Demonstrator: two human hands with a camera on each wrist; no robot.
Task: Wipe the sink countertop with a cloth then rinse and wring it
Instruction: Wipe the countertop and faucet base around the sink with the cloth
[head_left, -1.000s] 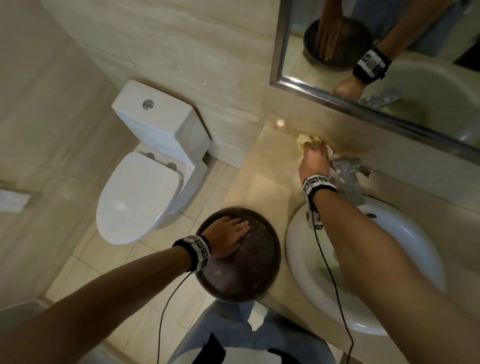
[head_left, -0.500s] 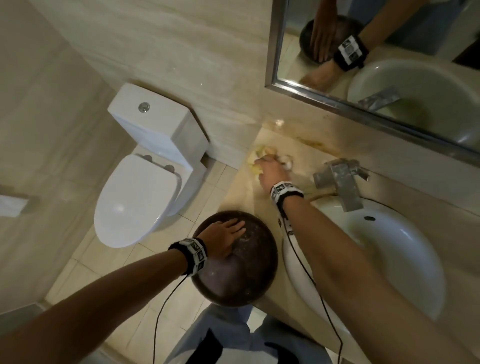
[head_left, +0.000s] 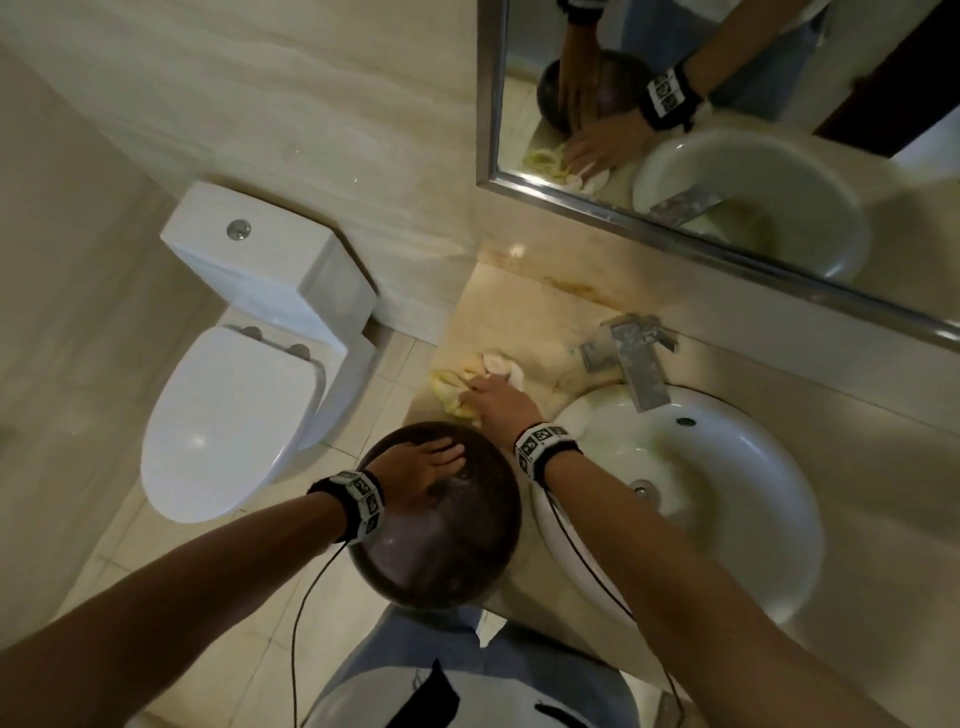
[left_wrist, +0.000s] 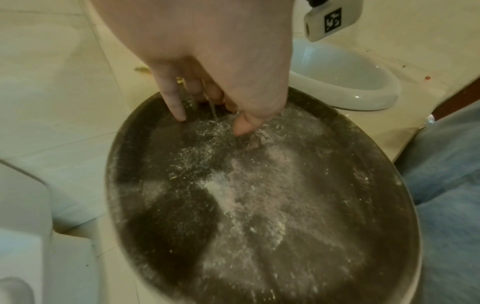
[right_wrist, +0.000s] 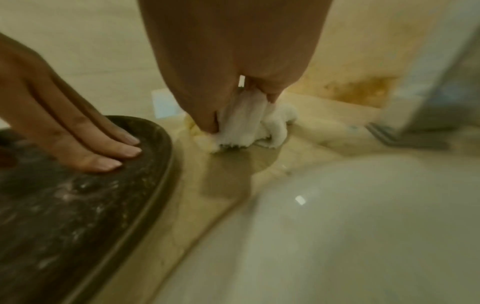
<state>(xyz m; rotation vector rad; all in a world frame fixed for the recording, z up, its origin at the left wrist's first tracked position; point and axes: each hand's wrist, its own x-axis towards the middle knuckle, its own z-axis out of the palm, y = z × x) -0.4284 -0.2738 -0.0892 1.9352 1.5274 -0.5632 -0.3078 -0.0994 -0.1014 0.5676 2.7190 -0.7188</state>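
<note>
A crumpled white and yellow cloth (head_left: 467, 382) lies on the beige stone countertop (head_left: 498, 306), left of the white sink (head_left: 727, 561). My right hand (head_left: 491, 402) grips the cloth (right_wrist: 249, 129) and presses it onto the countertop (right_wrist: 228, 172); in the right wrist view the thumb and fingers (right_wrist: 205, 121) curl round its folds. My left hand (head_left: 423, 465) rests flat, fingers straight, on a dark round dusty dish (head_left: 447, 551) at the counter's left front corner. In the left wrist view the fingertips (left_wrist: 179, 111) touch the dish (left_wrist: 259, 205).
A metal faucet (head_left: 631, 358) stands behind the sink, with a brown stain (head_left: 571, 286) along the back edge. A mirror (head_left: 727, 130) hangs above. A white toilet (head_left: 234, 395) stands on the tiled floor to the left. The dish overhangs the counter's edge.
My right hand has dragged the cloth from the back wall beside the faucet leftward and toward me, ending next to the dish. The left hand has stayed on the dish.
</note>
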